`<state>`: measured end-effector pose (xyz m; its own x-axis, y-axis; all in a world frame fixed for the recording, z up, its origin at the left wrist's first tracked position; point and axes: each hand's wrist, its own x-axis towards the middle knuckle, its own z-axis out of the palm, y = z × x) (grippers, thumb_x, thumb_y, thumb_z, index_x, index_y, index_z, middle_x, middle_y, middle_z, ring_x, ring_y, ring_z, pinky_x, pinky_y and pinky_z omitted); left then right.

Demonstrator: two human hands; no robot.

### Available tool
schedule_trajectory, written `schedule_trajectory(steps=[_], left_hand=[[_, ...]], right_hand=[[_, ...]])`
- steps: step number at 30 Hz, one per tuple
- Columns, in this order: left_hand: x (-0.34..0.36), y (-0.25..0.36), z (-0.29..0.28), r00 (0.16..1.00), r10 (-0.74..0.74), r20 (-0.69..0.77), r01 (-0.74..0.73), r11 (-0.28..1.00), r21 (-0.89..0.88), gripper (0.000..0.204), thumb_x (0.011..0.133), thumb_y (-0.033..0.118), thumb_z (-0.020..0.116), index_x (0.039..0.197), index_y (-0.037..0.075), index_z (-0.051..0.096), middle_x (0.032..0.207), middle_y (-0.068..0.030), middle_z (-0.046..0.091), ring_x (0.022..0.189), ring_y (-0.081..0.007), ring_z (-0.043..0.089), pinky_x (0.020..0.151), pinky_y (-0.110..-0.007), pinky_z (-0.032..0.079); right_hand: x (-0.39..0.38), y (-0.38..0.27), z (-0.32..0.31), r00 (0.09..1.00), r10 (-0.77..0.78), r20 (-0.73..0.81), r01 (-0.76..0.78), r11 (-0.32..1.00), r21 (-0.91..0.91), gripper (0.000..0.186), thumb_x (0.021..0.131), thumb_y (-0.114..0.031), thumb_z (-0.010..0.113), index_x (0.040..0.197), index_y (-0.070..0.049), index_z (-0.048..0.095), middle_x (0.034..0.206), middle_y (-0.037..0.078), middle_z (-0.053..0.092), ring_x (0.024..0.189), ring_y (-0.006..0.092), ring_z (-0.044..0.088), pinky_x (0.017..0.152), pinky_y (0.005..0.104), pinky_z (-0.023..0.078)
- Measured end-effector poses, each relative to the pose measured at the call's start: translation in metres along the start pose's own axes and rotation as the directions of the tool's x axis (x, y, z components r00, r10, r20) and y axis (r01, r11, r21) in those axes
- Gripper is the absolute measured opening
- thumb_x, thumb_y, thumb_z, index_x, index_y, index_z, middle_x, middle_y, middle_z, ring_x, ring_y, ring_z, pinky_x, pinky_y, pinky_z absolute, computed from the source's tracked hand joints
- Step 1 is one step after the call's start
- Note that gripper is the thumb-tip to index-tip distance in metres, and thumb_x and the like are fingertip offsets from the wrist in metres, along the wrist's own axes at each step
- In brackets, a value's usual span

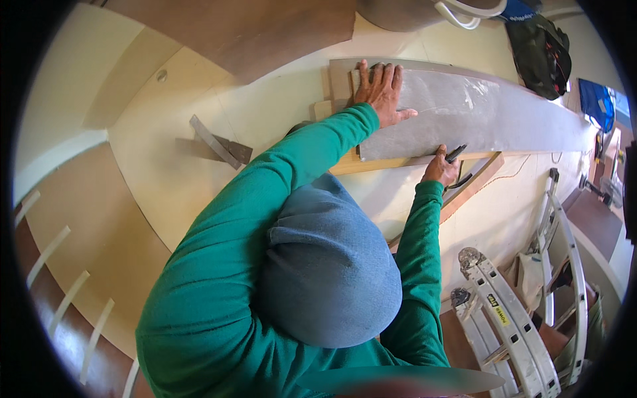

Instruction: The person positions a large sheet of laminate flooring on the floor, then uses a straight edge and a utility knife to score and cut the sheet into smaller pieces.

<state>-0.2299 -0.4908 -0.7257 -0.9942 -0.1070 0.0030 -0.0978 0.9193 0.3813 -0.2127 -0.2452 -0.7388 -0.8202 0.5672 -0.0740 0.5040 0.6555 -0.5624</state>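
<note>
Ahead of me a long grey panel (pixel 491 116) with pale smudges lies across a wooden support (pixel 361 163). My left hand (pixel 381 99) rests flat on its near-left end, fingers spread and holding nothing. Below the panel's near edge, my right hand (pixel 440 170) is closed around a slim black tool (pixel 456 153) with a pointed end; its exact kind is unclear. Both arms wear green sleeves. Between them a rounded blue-grey cloth shape (pixel 332 265) hides part of the floor and the support.
A thin angled strip (pixel 215 142) lies on the pale floor to the left. Aluminium ladders (pixel 517 331) stand at the lower right, with part of a person (pixel 556 339) apparently behind them. A black bag (pixel 541 56) and blue bag (pixel 596 105) are far right. Brown sheet (pixel 245 30) lies far left.
</note>
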Motion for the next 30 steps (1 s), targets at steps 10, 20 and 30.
schedule_trajectory(steps=[10,20,30], left_hand=[[0.0,-0.004,-0.001,1.0,-0.011,0.021,0.011,0.999,-0.03,0.113,0.08,0.08,0.059,0.153,-0.003,0.035,0.15,-0.0238,0.042,0.14,-0.0394,0.037,0.117,-0.068,0.016],[0.007,-0.004,0.016,1.0,0.002,-0.016,-0.002,1.0,-0.027,0.117,0.076,0.086,0.059,0.153,0.001,0.035,0.151,-0.0229,0.039,0.14,-0.0395,0.035,0.116,-0.065,0.014],[0.006,-0.001,0.007,1.0,-0.008,0.006,0.008,1.0,-0.026,0.117,0.077,0.085,0.059,0.154,0.001,0.034,0.152,-0.0222,0.039,0.141,-0.0398,0.034,0.117,-0.064,0.015]], right_hand=[[0.001,-0.009,-0.011,0.998,-0.024,0.051,0.031,0.99,-0.136,0.046,0.083,-0.04,0.075,0.099,0.003,0.072,0.093,0.023,0.073,0.088,0.0403,0.069,0.084,0.0481,0.052],[-0.038,0.009,-0.008,0.958,0.161,0.237,-0.27,0.783,0.56,0.024,0.091,-0.022,0.077,0.096,-0.002,0.066,0.068,0.003,0.058,0.055,0.0108,0.051,0.052,0.0275,0.043],[-0.075,0.007,0.005,0.968,0.089,0.235,-0.195,0.856,0.478,0.021,0.087,-0.014,0.078,0.094,-0.002,0.063,0.079,0.005,0.063,0.069,0.0167,0.059,0.065,0.0323,0.048]])
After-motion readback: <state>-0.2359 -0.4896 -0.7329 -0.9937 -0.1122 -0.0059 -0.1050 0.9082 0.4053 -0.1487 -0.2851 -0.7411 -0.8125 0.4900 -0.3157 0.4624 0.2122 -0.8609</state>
